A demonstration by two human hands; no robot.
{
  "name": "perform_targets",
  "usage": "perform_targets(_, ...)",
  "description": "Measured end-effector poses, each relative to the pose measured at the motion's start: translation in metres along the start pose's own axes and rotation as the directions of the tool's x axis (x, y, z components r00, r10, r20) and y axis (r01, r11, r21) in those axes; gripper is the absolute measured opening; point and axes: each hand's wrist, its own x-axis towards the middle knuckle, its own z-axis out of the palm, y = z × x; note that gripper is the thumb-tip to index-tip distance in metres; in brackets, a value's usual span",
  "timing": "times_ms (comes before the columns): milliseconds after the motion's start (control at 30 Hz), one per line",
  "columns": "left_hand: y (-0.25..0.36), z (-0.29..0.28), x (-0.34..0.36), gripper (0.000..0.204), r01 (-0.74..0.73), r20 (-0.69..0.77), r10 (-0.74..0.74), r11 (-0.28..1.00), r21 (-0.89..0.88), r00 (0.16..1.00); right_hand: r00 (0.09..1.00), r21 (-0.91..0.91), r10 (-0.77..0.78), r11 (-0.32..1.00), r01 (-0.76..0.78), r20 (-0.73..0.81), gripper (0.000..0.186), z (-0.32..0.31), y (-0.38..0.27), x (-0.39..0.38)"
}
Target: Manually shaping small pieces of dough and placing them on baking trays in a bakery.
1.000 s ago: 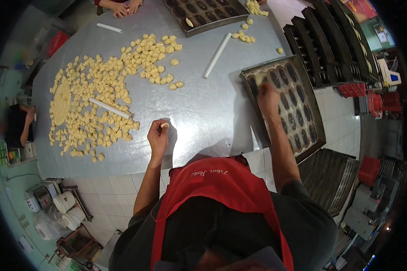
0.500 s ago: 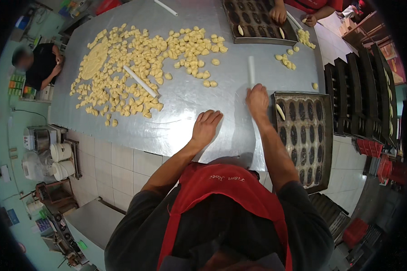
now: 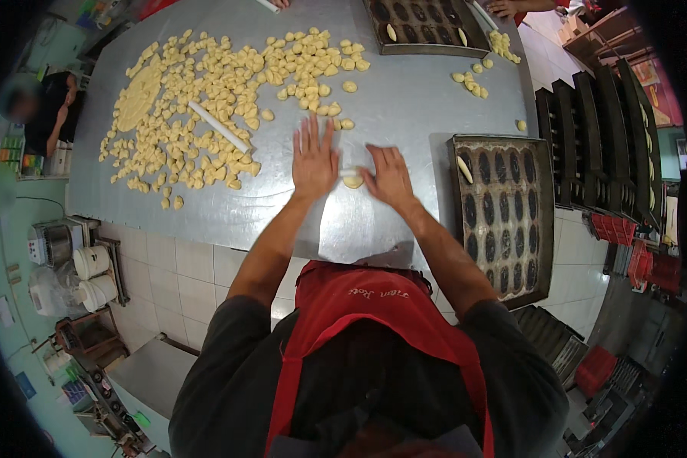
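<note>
My bakery workroom: steel table (image 3: pixel 404 99) strewn with dough pieces (image 3: pixel 206 114), moulded baking trays (image 3: pixel 504 214) at frame right.

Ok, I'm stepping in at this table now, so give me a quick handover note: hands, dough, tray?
Left hand flat, fingers spread, on the table. Right hand beside it; a dough piece and a short white rolling pin show between them. Dough pile lies far left. Tray at right: one piece placed, the other moulds look empty.
</note>
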Motion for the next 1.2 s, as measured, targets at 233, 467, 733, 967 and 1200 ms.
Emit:
perform_targets(233,0.030,-0.026,-0.107,0.071,-0.135,0.120,0.163,0.967,-0.217,0.979,0.901,0.094,0.168,0.970,-0.223,0.401,0.028,-0.024,-0.013,-0.058)
perform_targets(467,0.047,-0.007,-0.066,0.065,-0.042,0.010,0.048,0.932,-0.361,0.999,0.986,-0.271,-0.135,0.950,0.157,0.099,0.052,0.009,-0.033,-0.024)
perform_targets(733,0.032,-0.032,-0.121,0.048,-0.045,0.145,0.161,0.803,-0.594,0.976,0.938,-0.282,0.141,0.958,-0.049,0.317,0.046,0.014,-0.053,-0.018)
perform_targets(967,-0.151,-0.060,-0.133,0.040,0.252,-0.318,-0.411,0.863,-0.438,0.854,0.975,-0.326,-0.021,0.941,0.095,0.222,0.077,0.056,-0.092,-0.052)
perform_targets(1200,-0.310,-0.070,-0.107,0.031,0.557,-0.015,-0.574,0.801,-0.220,0.819,0.987,-0.390,0.043,0.920,0.022,0.156,0.078,0.062,-0.084,0.026)
